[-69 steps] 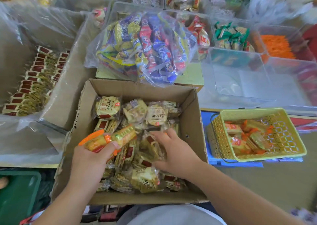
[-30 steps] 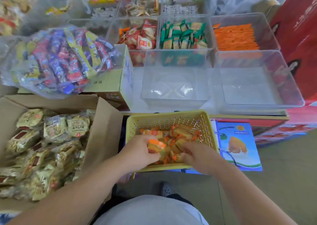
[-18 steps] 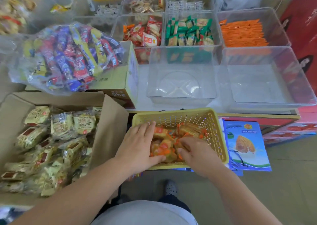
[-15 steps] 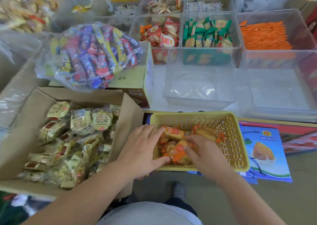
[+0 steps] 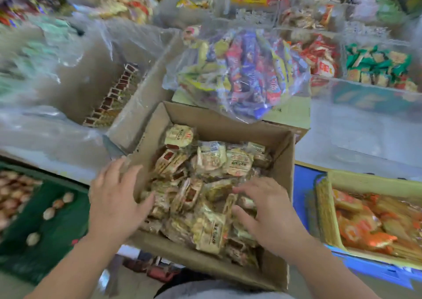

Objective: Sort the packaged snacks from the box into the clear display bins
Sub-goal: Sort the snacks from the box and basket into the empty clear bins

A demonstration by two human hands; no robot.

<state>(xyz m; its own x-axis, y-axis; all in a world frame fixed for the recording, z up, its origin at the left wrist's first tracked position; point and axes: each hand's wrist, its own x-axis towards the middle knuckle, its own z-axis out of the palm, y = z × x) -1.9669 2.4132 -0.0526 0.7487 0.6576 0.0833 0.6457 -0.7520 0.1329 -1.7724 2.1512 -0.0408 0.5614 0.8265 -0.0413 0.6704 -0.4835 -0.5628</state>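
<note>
An open cardboard box (image 5: 228, 125) in front of me holds several yellowish wrapped snack packets (image 5: 205, 180). My left hand (image 5: 116, 198) hovers over the box's left wall with fingers spread and nothing in it. My right hand (image 5: 267, 214) is inside the box at its right side, fingers spread over the packets, holding none. A yellow mesh basket (image 5: 328, 212) with orange-wrapped snacks (image 5: 370, 221) stands to the right of the box. Clear display bins (image 5: 374, 70) with red and green packets line the back right. The picture is motion-blurred.
A clear bag of blue, red and yellow snack bars (image 5: 246, 75) lies on a carton behind the box. A plastic-lined carton (image 5: 127, 116) with a row of brown packets stands at the left. A green crate (image 5: 45, 234) is at the lower left.
Both hands left the yellow basket and moved left over the cardboard box. The orange snacks stay in the basket. The camera swung left.
</note>
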